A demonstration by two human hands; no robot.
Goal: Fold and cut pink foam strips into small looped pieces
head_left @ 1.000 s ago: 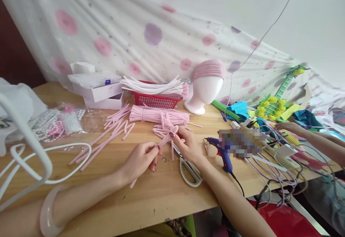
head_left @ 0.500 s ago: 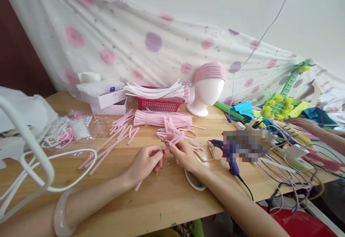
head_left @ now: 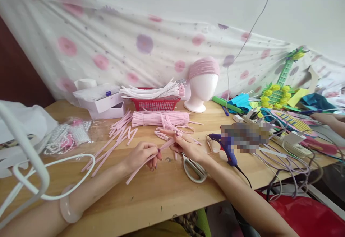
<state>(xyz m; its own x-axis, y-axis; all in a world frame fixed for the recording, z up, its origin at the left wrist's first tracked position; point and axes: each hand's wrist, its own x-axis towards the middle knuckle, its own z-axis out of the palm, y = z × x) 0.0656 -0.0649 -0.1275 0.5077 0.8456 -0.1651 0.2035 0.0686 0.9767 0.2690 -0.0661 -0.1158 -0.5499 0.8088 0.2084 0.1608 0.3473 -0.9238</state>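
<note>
Both hands point(head_left: 142, 157), forearms point(head_left: 104, 184) angled inward (right forefinger point(head_left: 167, 132) outstretched), pinching a pink strip point(head_left: 136, 172).

The person at the pale wooden table point(head_left: 107, 208) pinches a thin pink fuzzy stem point(head_left: 138, 168) in the left hand point(head_left: 144, 157), its tail slanting down toward the table edge. The right hand point(head_left: 188, 145) has the upper stretch at its fingers, and a pair of grey-handled scissors point(head_left: 194, 170) lies just beside that wrist. Behind the hands I see a thick tied bundle of pink stems point(head_left: 151, 119), then a red plastic mesh basket point(head_left: 156, 105) topped with long white fuzzy stems point(head_left: 147, 91). A white foam head point(head_left: 203, 88) wearing a pink wrapped cap point(head_left: 205, 67) stands near it. Over to the right rests a blue glue gun point(head_left: 230, 150).
</note>
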